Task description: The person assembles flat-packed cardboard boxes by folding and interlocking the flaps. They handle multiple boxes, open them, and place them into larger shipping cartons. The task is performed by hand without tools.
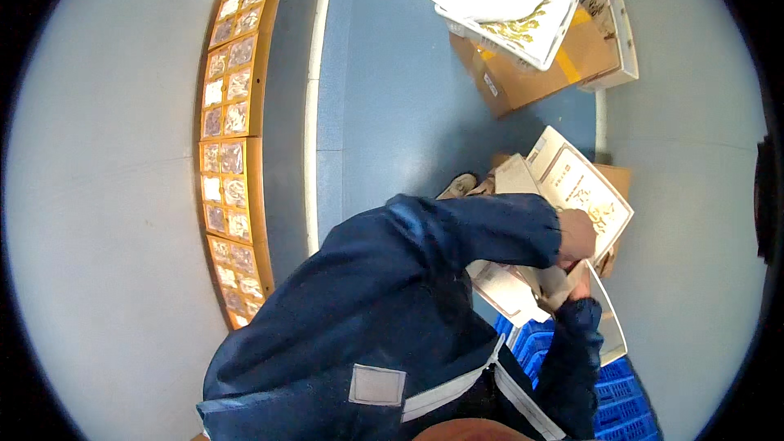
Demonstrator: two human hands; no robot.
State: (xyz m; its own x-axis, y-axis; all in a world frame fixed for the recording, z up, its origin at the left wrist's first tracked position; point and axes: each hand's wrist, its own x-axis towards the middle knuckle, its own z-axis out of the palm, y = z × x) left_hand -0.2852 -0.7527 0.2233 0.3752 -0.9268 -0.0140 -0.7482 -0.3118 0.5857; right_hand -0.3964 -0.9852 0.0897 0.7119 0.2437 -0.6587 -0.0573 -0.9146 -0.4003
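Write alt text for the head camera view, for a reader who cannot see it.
Seen from above, a person in a dark blue jacket reaches both hands, left hand and right hand, into an open white carton above a blue crate. More cardboard boxes sit on the blue floor; trays of packets line the left.
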